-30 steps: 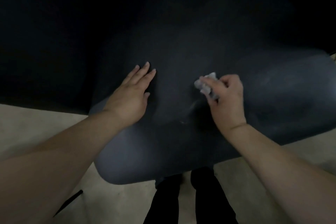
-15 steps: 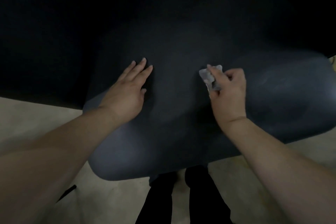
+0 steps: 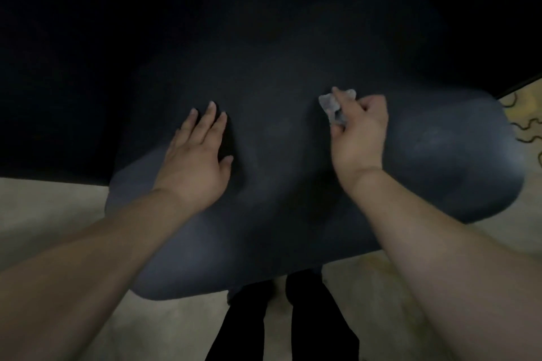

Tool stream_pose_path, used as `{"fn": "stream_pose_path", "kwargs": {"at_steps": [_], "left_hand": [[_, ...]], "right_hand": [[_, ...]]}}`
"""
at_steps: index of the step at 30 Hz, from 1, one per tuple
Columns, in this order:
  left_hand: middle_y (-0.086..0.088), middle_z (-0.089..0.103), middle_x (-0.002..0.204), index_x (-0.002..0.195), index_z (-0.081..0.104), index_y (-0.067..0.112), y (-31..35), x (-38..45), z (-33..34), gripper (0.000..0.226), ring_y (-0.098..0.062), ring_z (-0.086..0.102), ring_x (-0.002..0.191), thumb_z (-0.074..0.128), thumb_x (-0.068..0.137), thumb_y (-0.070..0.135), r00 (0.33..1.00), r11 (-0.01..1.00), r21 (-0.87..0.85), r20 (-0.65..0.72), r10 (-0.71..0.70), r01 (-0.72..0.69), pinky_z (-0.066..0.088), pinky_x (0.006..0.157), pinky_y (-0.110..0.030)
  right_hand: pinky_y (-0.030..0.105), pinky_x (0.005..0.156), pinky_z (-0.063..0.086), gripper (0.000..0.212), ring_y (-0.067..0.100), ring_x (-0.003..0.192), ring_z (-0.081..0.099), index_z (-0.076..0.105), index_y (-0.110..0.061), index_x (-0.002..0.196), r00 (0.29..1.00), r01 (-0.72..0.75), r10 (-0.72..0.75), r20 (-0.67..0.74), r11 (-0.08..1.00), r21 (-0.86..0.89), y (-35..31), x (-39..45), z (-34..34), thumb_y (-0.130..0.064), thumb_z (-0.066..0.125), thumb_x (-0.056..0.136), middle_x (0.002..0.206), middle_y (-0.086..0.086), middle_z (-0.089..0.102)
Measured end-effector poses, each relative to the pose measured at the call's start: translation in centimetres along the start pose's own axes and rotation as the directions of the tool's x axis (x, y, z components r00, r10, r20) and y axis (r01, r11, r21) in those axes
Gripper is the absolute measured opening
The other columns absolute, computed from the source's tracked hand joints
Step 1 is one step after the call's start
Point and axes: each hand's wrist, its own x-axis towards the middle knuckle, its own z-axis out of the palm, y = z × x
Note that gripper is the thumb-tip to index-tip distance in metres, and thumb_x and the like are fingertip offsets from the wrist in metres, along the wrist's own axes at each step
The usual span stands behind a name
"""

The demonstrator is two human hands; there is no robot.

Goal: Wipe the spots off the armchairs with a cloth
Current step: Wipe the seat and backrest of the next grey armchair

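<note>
A dark blue-grey armchair (image 3: 281,73) fills the middle of the head view, its padded surface sloping toward me. My right hand (image 3: 359,135) pinches a small crumpled pale cloth (image 3: 330,105) and holds it against the upholstery right of centre. My left hand (image 3: 196,155) lies flat on the chair with straight fingers, to the left of the cloth. No spot shows clearly on the dim fabric.
Beige floor (image 3: 44,208) lies on both sides of the chair and below it. My dark trouser legs (image 3: 281,319) stand at the chair's near edge. A patterned yellow floor patch (image 3: 525,114) shows at the right edge. The background is black.
My right hand has slid the cloth up the chair, away from me. My left hand has stayed flat and shifted slightly upward in view.
</note>
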Motion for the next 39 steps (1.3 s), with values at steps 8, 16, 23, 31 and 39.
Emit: {"fn": "stream_pose_path", "kwargs": {"at_steps": [8, 16, 23, 31, 39], "left_hand": [[0.004, -0.001, 0.162, 0.154, 0.011, 0.023, 1.4, 0.0, -2.7, 0.070, -0.020, -0.001, 0.148, 0.048, 0.096, 0.037, 0.993, 0.995, 0.092, 0.105, -0.052, 0.042, 0.003, 0.120, -0.041], [0.003, 0.018, 0.160, 0.151, 0.024, 0.022, 4.3, -2.4, -12.7, 0.060, -0.019, 0.007, 0.148, 0.048, 0.097, 0.032, 1.000, 0.998, 0.051, -0.001, -0.029, 0.029, 0.006, 0.121, -0.038], [0.002, 0.038, 0.151, 0.141, 0.047, 0.020, 4.9, -8.3, -24.5, 0.048, -0.022, 0.029, 0.139, 0.056, 0.093, 0.021, 0.970, 0.998, 0.013, -0.238, -0.054, 0.059, 0.023, 0.113, -0.034], [-0.005, 0.045, 0.146, 0.132, 0.058, 0.015, -3.1, -11.3, -34.1, 0.047, -0.031, 0.039, 0.126, 0.065, 0.085, 0.008, 0.888, 0.997, -0.017, -0.453, -0.078, 0.079, 0.031, 0.108, -0.039], [0.006, 0.007, 0.161, 0.147, 0.033, 0.031, -13.8, -7.0, -37.2, 0.061, -0.023, 0.015, 0.146, 0.057, 0.093, 0.017, 0.992, 0.993, -0.110, -0.119, -0.049, 0.036, 0.020, 0.117, -0.036]], "right_hand": [[0.040, 0.076, 0.048, 0.038, 0.032, 0.086, 0.050, 0.065, -0.026, 0.119, 0.866, 0.303, -0.331, 0.376, 0.944, 0.132, -1.6, -3.6, -1.4, -0.016, 0.057, 0.083, 0.095, 0.014, 0.050], [0.029, 0.093, 0.046, 0.031, 0.013, 0.093, 0.054, 0.060, -0.027, 0.124, 0.896, -0.396, 0.329, 0.299, 0.896, 0.200, -5.0, 1.4, -9.2, -0.025, 0.057, 0.093, 0.112, 0.001, 0.044], [-0.008, 0.068, 0.032, 0.032, -0.004, 0.087, 0.054, 0.062, -0.037, 0.120, 0.926, -0.309, 0.152, 0.346, 0.833, 0.459, -17.9, 1.9, -15.9, -0.027, 0.061, 0.090, 0.104, -0.007, 0.048], [0.000, 0.073, 0.039, 0.030, -0.006, 0.091, 0.055, 0.060, -0.047, 0.117, 0.927, -0.294, 0.078, 0.366, 0.758, 0.582, -30.9, 1.4, -14.9, -0.034, 0.060, 0.090, 0.103, -0.011, 0.050], [0.015, 0.087, 0.045, 0.029, 0.000, 0.093, 0.057, 0.058, -0.053, 0.113, 0.931, -0.358, 0.203, 0.305, 0.682, 0.638, -39.5, -2.0, -8.9, -0.035, 0.059, 0.090, 0.104, -0.009, 0.051]]}}
